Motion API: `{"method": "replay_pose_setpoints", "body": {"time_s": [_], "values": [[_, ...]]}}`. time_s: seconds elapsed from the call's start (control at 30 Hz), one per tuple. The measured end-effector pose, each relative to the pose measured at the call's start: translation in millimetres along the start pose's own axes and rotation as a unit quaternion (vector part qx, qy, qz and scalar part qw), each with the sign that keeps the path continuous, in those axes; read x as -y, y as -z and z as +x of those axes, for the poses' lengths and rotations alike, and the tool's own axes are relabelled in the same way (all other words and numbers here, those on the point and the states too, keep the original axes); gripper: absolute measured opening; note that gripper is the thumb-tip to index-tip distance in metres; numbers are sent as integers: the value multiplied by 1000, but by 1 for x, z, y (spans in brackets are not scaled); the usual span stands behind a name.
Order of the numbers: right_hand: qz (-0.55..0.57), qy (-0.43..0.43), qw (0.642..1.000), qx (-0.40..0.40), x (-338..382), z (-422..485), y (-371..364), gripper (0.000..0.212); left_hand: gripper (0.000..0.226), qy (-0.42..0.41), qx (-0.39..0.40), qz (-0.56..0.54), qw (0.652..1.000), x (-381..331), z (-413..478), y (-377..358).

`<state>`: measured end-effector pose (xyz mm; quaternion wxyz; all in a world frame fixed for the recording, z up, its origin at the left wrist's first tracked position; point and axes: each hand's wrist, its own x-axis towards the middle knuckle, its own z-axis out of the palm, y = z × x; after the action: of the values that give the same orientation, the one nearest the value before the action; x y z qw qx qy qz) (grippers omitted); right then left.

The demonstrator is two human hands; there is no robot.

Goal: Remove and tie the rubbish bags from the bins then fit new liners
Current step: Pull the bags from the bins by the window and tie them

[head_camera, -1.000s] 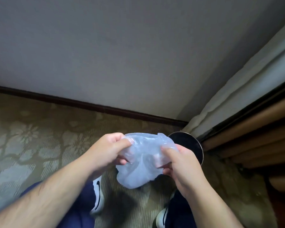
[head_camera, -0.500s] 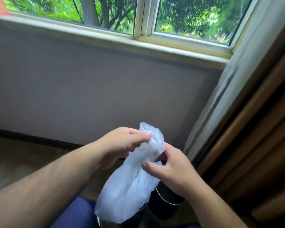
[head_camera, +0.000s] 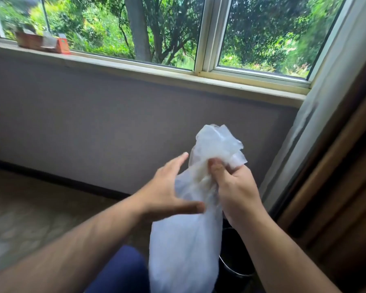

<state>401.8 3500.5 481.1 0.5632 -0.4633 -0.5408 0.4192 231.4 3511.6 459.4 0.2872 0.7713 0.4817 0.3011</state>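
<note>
The white bag [head_camera: 184, 250] hung low, a dark bin [head_camera: 232, 269] at its three o'clock. The right hand [head_camera: 235, 187] gripped its bunched neck; the left hand [head_camera: 167, 191], at the neck's nine o'clock, touched it with fingers spread straight. At twelve o'clock beyond ran the windowsill [head_camera: 135, 69].

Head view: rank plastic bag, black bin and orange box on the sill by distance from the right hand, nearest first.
1. Plastic bag: in the right hand grip, held at its bunched neck.
2. Black bin: on the floor, below the right forearm.
3. Orange box: far left on the windowsill.
</note>
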Motion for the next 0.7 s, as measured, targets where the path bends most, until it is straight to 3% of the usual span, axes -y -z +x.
{"method": "replay_pose_setpoints", "body": {"time_s": [0.07, 0.13, 0.2, 0.33, 0.43, 0.5, 0.57, 0.7], "values": [[26, 8, 1000, 2, 7, 2, -1, 28, 78, -60, 4, 11, 998, 5, 5, -14], [45, 23, 999, -3, 17, 7, 4, 28, 48, -74, -26, 86, 993, 7, 8, -26], [59, 27, 998, -12, 24, 15, 15, 32, 31, -64, -55, 94, 992, 7, 9, -34], [50, -7, 999, -12, 23, 25, 39, 31, 42, -27, -69, 32, 997, 10, 16, -46], [38, -26, 999, -14, 19, 24, 50, 39, 31, -2, -86, -15, 996, 11, 26, -56], [46, -29, 998, -31, 16, 24, 54, 34, 27, 21, -58, -31, 998, 8, 30, -57], [66, -40, 996, -41, 13, 24, 55, 25, 40, 34, 2, -2, 999, 6, 32, -57], [67, -57, 996, -12, 8, 26, 47, 30, 30, 12, 63, 143, 988, 9, 34, -62]]}}
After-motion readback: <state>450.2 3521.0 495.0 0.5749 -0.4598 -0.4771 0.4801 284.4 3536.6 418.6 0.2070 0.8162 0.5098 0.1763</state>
